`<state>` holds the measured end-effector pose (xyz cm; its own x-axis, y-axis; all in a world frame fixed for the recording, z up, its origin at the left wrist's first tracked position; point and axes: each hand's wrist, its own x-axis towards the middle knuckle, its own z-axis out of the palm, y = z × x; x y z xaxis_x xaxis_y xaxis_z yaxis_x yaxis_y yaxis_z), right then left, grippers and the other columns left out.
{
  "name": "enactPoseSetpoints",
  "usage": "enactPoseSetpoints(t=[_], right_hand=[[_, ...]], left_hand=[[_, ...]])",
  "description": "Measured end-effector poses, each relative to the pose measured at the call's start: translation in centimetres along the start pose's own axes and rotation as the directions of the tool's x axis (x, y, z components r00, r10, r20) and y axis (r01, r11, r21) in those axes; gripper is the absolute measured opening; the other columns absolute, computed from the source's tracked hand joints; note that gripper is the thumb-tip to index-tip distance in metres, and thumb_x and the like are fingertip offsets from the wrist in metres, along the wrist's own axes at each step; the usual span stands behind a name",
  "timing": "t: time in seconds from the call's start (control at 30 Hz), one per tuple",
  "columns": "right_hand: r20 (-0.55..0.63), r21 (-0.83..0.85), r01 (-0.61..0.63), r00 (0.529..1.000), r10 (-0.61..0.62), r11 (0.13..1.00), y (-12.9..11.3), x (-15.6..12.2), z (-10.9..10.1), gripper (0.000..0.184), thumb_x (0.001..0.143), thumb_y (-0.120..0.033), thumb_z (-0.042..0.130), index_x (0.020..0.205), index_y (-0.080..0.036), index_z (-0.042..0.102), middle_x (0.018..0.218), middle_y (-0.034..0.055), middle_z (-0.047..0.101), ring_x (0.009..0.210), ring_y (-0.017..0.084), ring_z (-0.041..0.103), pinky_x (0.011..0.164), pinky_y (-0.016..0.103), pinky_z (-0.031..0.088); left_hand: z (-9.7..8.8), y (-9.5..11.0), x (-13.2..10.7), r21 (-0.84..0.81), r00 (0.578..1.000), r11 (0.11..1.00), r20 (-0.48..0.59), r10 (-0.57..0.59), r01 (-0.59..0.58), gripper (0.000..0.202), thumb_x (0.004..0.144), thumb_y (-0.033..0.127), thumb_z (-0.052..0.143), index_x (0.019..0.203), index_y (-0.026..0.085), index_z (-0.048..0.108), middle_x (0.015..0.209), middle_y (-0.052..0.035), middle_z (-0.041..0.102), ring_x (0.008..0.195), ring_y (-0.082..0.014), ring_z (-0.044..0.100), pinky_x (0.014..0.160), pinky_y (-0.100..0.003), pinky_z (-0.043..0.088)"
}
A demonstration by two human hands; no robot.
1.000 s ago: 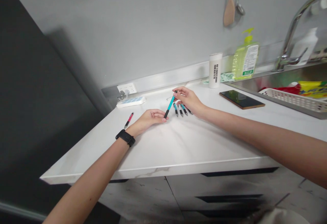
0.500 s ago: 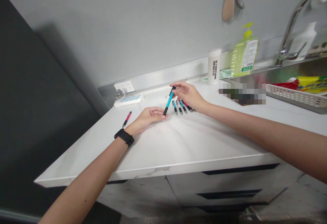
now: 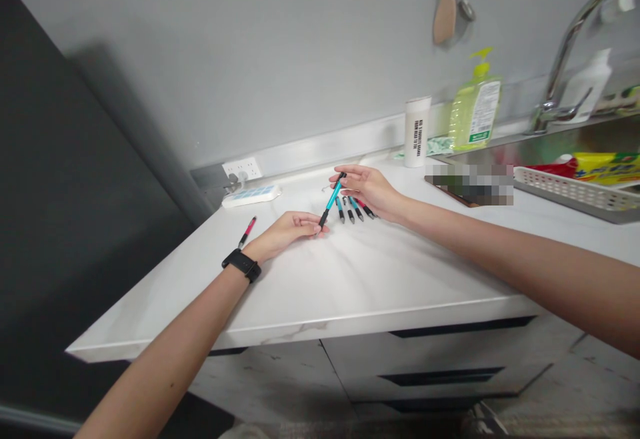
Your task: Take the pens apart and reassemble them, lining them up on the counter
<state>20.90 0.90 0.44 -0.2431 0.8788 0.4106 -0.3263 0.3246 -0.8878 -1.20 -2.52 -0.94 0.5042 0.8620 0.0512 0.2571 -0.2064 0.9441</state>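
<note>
Holding a turquoise pen [image 3: 334, 193] aslant over the white desk [image 3: 300, 292], with its upper end leaning away to the right and its lower end nearer the body. Pinching the black lower part between thumb and fingers of the left hand [image 3: 290, 232], with a black watch strap [image 3: 243, 265] around the wrist. Closing the fingertips of the right hand [image 3: 373, 192] around the dark upper end, with both hands thus clamped on the same pen and the turquoise middle bare between them.

Probably light and stiff, with a hard, smooth barrel rather prone to slipping or turning under dry fingertips. Likely easier to grip on the black part, perhaps rubbery, though too small to tell for certain. Best taken near the two ends, with light, even pressure along the barrel; not fragile under an ordinary pinch, but poorly suited to bending, and liable to roll if laid loose on the desk.

Lying side by side near the right hand: a row of pens [image 3: 350, 215], turquoise and red among them. Lying well apart at the left, just beside the watch strap: a red and black pen [image 3: 248, 231]. Farther back, near the wall [image 3: 240, 79]: a white power strip [image 3: 251, 196] and, to the right, a white tube [image 3: 417, 133] standing near a yellow-green pump bottle [image 3: 475, 115].
</note>
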Motion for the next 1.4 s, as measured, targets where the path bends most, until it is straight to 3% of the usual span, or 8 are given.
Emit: enactPoseSetpoints(t=[0.13,0.43,0.7,0.9,1.23,1.4], right_hand=[[-0.027,0.009,0.011,1.000,-0.010,1.000,0.08,0.08,0.25,0.023,0.073,-0.018,0.065,0.095,-0.018,0.061,0.095,0.0059,0.071,0.088,0.014,0.066,0.080,0.030,0.050],[0.092,-0.053,0.084,0.993,-0.079,0.995,-0.11,-0.43,0.53,0.027,0.073,-0.025,0.067,0.098,-0.020,0.060,0.094,0.0039,0.069,0.087,0.016,0.067,0.079,0.032,0.050],[-0.039,-0.060,-0.014,0.999,0.011,0.998,0.25,-0.20,0.59,0.025,0.068,-0.025,0.074,0.088,-0.017,0.061,0.072,-0.0001,0.065,0.064,0.012,0.064,0.062,0.025,0.051],[-0.084,0.073,-0.001,0.996,0.008,0.997,0.39,-0.04,0.71,0.025,0.071,-0.018,0.070,0.094,-0.017,0.060,0.083,0.0024,0.068,0.070,0.010,0.063,0.066,0.024,0.050],[0.066,-0.057,0.042,0.997,-0.038,0.998,0.23,-0.38,0.88,0.028,0.072,-0.027,0.069,0.097,-0.019,0.059,0.088,0.0031,0.068,0.079,0.014,0.064,0.067,0.026,0.049],[0.003,-0.087,0.042,0.999,-0.042,0.995,0.33,-0.41,1.06,0.031,0.067,-0.030,0.072,0.092,-0.019,0.057,0.081,0.0009,0.066,0.071,0.013,0.063,0.061,0.024,0.047]], left_hand=[[0.02,-0.07,0.05,-0.001,1.000,1.000,-0.010,0.009,-0.009,0.029,0.071,0.027,0.072,0.096,0.011,0.070,0.094,-0.0123,0.072,0.075,-0.0135,0.062,0.071,-0.026,0.045],[-0.13,-0.26,0.11,-0.013,0.999,0.999,-0.021,0.041,-0.041,0.033,0.070,0.027,0.074,0.097,0.010,0.069,0.096,-0.0126,0.071,0.076,-0.0133,0.063,0.076,-0.026,0.046],[-0.09,-0.21,0.10,-0.029,1.000,0.999,-0.019,0.013,-0.014,0.032,0.065,0.026,0.077,0.093,0.012,0.070,0.093,-0.0099,0.072,0.077,-0.0130,0.064,0.084,-0.029,0.047],[0.06,-0.15,0.21,-0.049,0.999,0.998,0.037,-0.030,0.031,0.034,0.066,0.027,0.077,0.095,0.010,0.069,0.094,-0.0117,0.071,0.077,-0.0129,0.064,0.085,-0.030,0.047],[0.17,-0.09,0.21,-0.023,0.999,0.999,0.014,0.034,-0.033,0.030,0.068,0.026,0.075,0.093,0.010,0.069,0.093,-0.0113,0.071,0.077,-0.0130,0.064,0.082,-0.028,0.047],[0.10,-0.30,0.38,-0.034,1.000,0.999,-0.010,0.030,-0.030,0.031,0.065,0.025,0.077,0.092,0.011,0.069,0.093,-0.0102,0.072,0.075,-0.0126,0.064,0.081,-0.028,0.048]])
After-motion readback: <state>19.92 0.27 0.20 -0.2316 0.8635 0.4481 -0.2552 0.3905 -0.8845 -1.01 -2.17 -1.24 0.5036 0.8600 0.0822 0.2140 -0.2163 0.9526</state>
